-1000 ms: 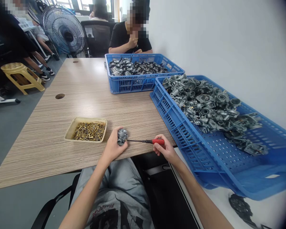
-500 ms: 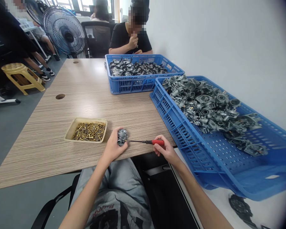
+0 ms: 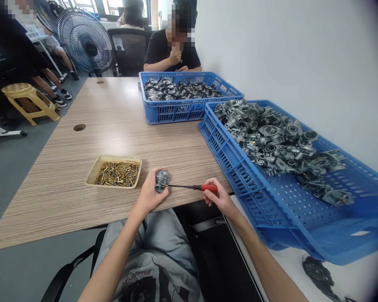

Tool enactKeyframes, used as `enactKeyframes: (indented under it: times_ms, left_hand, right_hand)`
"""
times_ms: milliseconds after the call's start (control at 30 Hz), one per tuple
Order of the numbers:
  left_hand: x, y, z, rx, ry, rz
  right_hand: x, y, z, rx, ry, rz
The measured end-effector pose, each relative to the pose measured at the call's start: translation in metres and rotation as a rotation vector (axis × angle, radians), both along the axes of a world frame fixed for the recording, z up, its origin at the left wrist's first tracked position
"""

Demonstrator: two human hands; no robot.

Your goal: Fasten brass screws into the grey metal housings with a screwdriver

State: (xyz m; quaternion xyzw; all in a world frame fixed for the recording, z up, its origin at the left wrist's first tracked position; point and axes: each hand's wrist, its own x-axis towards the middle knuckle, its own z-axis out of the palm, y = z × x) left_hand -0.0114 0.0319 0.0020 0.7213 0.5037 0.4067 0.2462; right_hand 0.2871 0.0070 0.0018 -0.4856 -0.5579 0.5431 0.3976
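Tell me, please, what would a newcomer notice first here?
Probably the big blue crate at right, heaped with grey metal parts. Then the red-handled screwdriver in the right hand, pointed at the casting in the left hand. Left of them sits a tray of brass-coloured pieces.

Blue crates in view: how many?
2. Far crate on the table, in front of the seated person; near crate right of the right hand. Neither is hidden.

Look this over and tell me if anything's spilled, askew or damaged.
Nothing looks spilled or plainly damaged: the brass pieces lie inside their tub, the left hand holds a metal part and the right hand a screwdriver. Slightly lopsided: the pile in the nearer crate crowds its far end.
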Motion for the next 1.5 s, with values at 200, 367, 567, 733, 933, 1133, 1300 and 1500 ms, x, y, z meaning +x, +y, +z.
enactKeyframes:
  times_ms: [200, 367, 567, 733, 933, 1133, 1300, 1500]
  left_hand:
    - [0.0001, -0.0003, -0.0001, -0.001, -0.006, 0.001]
    - [-0.0001, 0.0002, -0.0011, 0.001, -0.004, 0.002]
    - [-0.0002, 0.0003, -0.0007, -0.008, -0.007, 0.002]
    - [-0.0001, 0.0001, -0.0007, -0.009, -0.003, 0.007]
    - [-0.0002, 0.0000, -0.0011, 0.000, -0.007, 0.002]
    - [0.0000, 0.0000, -0.0005, -0.002, -0.001, 0.003]
    - [0.0001, 0.0002, 0.0001, 0.005, -0.002, -0.005]
    - [-0.0005, 0.0008, -0.0010, 0.017, 0.007, -0.018]
  right_hand:
    - [-0.0014, 0.0024, -0.0031, 0.021, -0.053, -0.024]
    - [-0.0008, 0.0000, -0.0010, 0.010, -0.038, -0.016]
    - [-0.0010, 0.0000, -0.0018, 0.012, -0.053, -0.029]
    - [-0.0022, 0.0017, -0.0048, 0.025, -0.072, -0.036]
    - [0.0000, 0.0000, -0.0032, 0.014, -0.055, -0.013]
    - [-0.0002, 0.0007, -0.0047, 0.027, -0.070, -0.022]
    - [-0.0005, 0.0006, -0.0036, 0.021, -0.069, -0.015]
    - [0.0016, -0.0003, -0.0034, 0.016, -0.048, -0.003]
